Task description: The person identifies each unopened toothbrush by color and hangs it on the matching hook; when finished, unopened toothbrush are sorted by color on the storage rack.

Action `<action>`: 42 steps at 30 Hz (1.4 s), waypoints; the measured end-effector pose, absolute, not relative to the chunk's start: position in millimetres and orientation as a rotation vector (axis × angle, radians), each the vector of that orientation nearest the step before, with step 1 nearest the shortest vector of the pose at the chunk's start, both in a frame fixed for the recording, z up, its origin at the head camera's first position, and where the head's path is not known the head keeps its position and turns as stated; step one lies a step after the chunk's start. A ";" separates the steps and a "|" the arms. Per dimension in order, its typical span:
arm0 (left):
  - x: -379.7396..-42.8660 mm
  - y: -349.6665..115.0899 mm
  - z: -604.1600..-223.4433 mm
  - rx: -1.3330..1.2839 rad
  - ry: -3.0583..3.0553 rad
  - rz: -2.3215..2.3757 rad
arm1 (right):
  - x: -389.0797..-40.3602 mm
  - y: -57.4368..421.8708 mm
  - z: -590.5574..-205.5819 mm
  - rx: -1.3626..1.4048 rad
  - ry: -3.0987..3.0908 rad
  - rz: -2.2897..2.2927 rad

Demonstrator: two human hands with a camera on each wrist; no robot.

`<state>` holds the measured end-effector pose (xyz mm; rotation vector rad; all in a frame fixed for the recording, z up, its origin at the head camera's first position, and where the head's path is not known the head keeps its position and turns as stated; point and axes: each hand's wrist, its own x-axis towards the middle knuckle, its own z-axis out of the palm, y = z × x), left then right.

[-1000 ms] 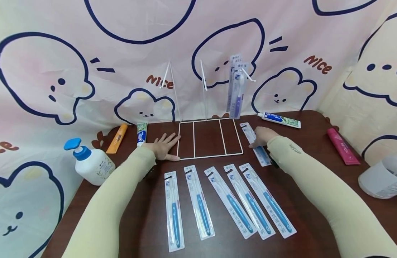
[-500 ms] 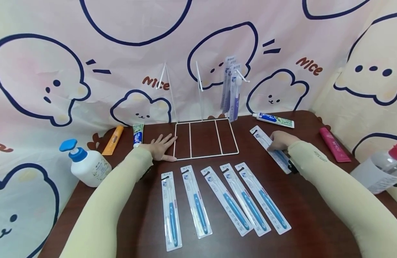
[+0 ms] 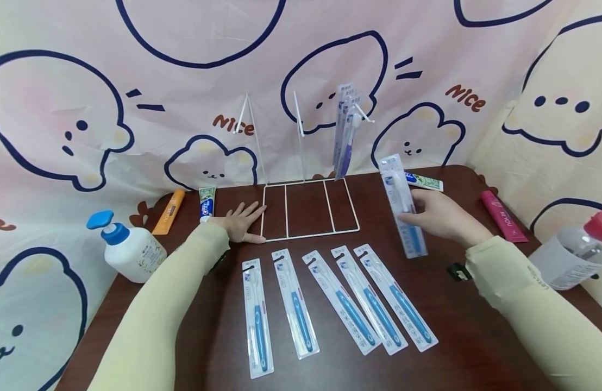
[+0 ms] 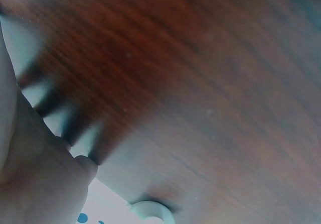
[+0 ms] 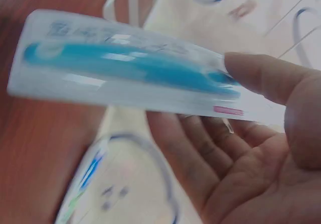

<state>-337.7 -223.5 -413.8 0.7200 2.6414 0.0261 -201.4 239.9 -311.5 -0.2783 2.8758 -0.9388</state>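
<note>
My right hand [image 3: 435,214] holds a packaged toothbrush [image 3: 396,187] raised over the table, its package tipped up toward the back. In the right wrist view the thumb lies on top of the pack, over its blue handle [image 5: 125,68], with the fingers beneath. My left hand [image 3: 239,221] rests flat, fingers spread, at the left side of a white wire rack [image 3: 286,210]; the left wrist view shows part of that hand [image 4: 45,169] on the wood. Purple-handled toothbrush packs [image 3: 347,136] hang from the rack's right hook. Several blue-handled toothbrush packs [image 3: 295,304] lie in front.
On the left stand a pump bottle [image 3: 135,252], an orange tube [image 3: 169,213] and a toothpaste tube [image 3: 207,202]. Another toothpaste tube [image 3: 428,182] lies behind my right hand. Farther right are a pink tube [image 3: 503,216] and a red-capped bottle [image 3: 570,255]. Patterned cloth [image 3: 183,98] hangs behind.
My right hand has slid the toothbrush pack rightward along the table, then lifted it and tilted its top end up. The left hand stays at the rack.
</note>
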 end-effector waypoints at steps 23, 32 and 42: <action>-339.0 -224.5 -412.7 0.697 2.649 0.014 | -241.3 89.2 -278.0 -0.604 2.752 -1.318; -340.4 -223.9 -411.0 0.683 2.648 -0.002 | -278.6 77.9 -282.5 -0.568 2.751 -1.307; -337.4 -221.9 -413.1 0.679 2.637 -0.009 | -340.7 63.6 -275.9 -0.421 2.762 -1.331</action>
